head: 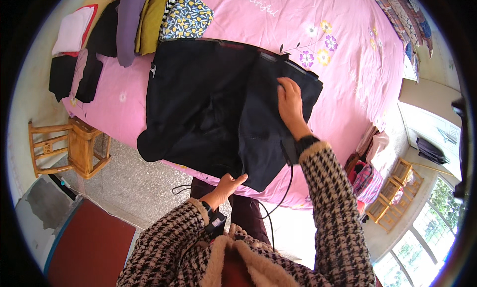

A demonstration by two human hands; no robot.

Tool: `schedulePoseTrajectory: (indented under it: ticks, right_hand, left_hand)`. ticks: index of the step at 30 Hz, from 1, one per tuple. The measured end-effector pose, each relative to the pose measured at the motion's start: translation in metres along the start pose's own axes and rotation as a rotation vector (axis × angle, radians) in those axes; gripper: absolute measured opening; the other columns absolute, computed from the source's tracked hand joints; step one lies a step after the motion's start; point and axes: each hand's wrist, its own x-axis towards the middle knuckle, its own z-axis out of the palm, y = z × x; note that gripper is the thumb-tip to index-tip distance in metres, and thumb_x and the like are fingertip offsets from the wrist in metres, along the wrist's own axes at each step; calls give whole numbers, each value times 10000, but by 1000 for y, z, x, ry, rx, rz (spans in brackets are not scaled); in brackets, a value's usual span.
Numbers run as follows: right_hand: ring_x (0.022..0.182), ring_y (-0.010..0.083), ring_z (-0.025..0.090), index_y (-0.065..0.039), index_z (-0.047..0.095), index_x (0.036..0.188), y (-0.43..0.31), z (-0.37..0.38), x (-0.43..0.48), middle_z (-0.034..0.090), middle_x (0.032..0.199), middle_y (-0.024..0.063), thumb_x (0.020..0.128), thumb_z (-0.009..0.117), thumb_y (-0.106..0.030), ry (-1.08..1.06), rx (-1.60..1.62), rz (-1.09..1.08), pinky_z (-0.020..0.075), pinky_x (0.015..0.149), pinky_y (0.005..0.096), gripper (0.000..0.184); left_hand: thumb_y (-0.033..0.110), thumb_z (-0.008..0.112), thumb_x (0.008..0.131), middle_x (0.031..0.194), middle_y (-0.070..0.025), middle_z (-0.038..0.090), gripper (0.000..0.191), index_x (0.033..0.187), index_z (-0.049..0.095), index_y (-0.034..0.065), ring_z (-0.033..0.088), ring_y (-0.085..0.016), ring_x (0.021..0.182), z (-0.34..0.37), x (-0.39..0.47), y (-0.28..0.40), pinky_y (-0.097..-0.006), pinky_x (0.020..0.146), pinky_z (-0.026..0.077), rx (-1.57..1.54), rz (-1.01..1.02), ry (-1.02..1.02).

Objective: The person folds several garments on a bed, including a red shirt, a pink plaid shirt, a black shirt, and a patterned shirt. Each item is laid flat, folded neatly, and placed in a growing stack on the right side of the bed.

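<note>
A large black garment (201, 89) lies spread over the near edge of a bed with a pink floral sheet (354, 63). At the garment's near edge, my left hand (227, 186) pinches the cloth, its thumb on top and its fingers hidden below. My right hand (290, 98) rests palm down on the garment's right part, fingers slightly bent. A small white tag shows at the garment's left edge. Which kind of garment it is, I cannot tell.
Folded clothes (128, 22) are lined up at the far left of the bed. Wooden chairs (84, 147) (395, 192) stand on both sides. A plaid bag (367, 180) sits at the right. A black cable (290, 182) hangs by my right sleeve.
</note>
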Motion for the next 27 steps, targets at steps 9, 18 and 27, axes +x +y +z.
schedulePoseTrajectory:
  ticks: [9,18,27]
  right_hand:
    - [1408,364,255,-59,312,1487,35,-11,-96,213,1568,169,975,486,-319,-229,-535,204,220,1143,478,600]
    - [1436,371,211,-77,240,1523,47,-3,-97,155,1596,169,979,464,-376,-347,-567,256,176,1159,493,660]
    - [1290,369,394,-9,523,1282,-13,-7,-11,381,1454,142,911,582,-152,-149,-356,61,353,1048,501,402]
  left_hand:
    - [193,591,936,1010,-308,638,334,1164,551,-48,598,-477,982,26,-8,16,-467,790,503,224,504,248]
    - [259,648,929,683,-145,652,301,982,626,-36,691,-258,622,-19,12,0,-365,550,528,142,109,260]
    - [92,637,861,822,-128,618,98,927,590,37,628,-305,749,-121,-44,42,-378,681,502,315,569,634]
